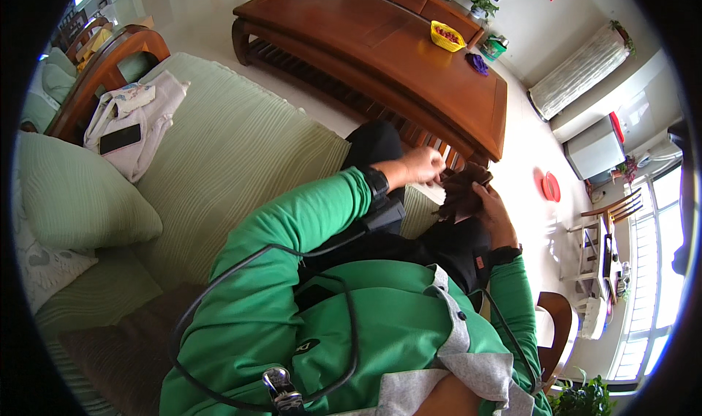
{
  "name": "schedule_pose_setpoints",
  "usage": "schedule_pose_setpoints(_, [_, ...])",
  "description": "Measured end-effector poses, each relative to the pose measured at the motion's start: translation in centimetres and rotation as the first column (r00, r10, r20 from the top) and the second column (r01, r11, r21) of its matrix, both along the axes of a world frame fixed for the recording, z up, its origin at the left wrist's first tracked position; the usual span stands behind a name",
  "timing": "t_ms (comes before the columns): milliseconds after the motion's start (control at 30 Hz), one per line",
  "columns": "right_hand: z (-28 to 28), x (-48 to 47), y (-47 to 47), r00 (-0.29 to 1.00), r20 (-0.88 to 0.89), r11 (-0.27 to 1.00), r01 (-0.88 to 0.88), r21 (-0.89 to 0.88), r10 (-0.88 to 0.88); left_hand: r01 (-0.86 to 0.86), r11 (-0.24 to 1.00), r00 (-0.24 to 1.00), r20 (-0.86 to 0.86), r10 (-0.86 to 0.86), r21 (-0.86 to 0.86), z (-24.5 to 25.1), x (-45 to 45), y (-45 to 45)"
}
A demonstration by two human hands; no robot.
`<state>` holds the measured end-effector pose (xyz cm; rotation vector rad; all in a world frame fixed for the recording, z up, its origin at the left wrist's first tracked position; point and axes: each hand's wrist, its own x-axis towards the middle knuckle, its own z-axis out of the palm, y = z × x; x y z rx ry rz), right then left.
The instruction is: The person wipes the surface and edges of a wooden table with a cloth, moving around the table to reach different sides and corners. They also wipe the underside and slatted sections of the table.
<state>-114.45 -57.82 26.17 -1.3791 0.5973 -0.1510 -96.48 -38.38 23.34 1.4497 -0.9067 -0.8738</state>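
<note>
A bunched dark brown cloth (463,194) is in my right hand (496,210), with the thumb pressed on its near side. Just left of that cloth, my left hand (422,166) is raised with its fingers curled together. Blur hides whether anything thin is pinched in them. Both hands are over my lap, above black trousers (449,246). A black wristband sits on each wrist, and a dark cable (269,248) with a black box-like part (384,215) runs by my left forearm.
A long wooden table (351,37) stands ahead, bearing a yellow basket (447,36) of red items and a purple cloth (477,63). On the green-covered sofa (236,119) to the left, a phone (120,139) rests on pale fabric. A red round object (550,186) is on the floor at right.
</note>
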Motion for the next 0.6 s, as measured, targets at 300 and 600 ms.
schedule_pose_setpoints(300, [-4.1,0.6,-8.6,0.965,0.05,0.913,0.226,0.338,-0.258,-0.244,0.967,0.969,-0.027,0.247,0.074,3.3,7.1,1.7])
schedule_pose_setpoints(600, [-5.4,3.3,-10.2,0.908,-0.047,0.827,0.401,0.394,-0.417,-0.226,0.963,0.973,0.074,0.217,0.144,2.7,9.2,-2.1])
